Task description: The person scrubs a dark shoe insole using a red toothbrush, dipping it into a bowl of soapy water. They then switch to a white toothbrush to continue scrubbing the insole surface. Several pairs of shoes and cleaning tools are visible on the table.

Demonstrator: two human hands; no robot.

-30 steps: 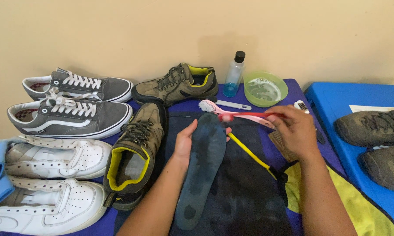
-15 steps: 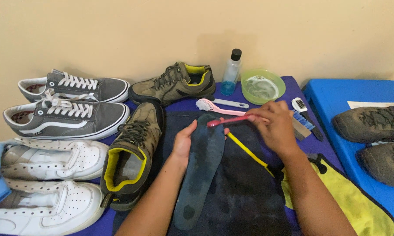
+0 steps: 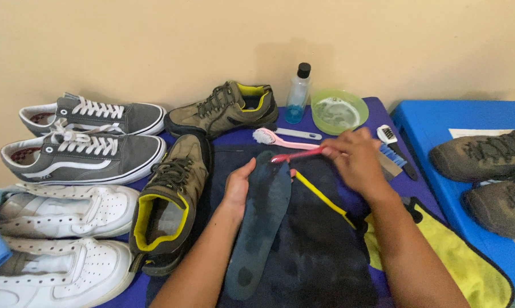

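A dark blue-grey insole (image 3: 261,221) lies lengthwise on a dark cloth (image 3: 314,251). My left hand (image 3: 238,183) grips its upper left edge. My right hand (image 3: 357,159) holds a red-handled brush (image 3: 294,155), whose head end touches the top of the insole. An olive shoe with a yellow lining (image 3: 169,199) stands just left of the insole; its mate (image 3: 226,108) lies behind, by the wall.
A pink brush (image 3: 280,138), a clear bottle with blue liquid (image 3: 298,94) and a green bowl (image 3: 339,111) sit behind the cloth. Grey sneakers (image 3: 86,145) and white sneakers (image 3: 57,239) are at left. A yellow cloth (image 3: 451,256), blue mat (image 3: 440,122) and dark shoes (image 3: 491,171) are right.
My right hand has moved left with the red brush, bringing its head onto the top of the insole. My left hand stays on the insole.
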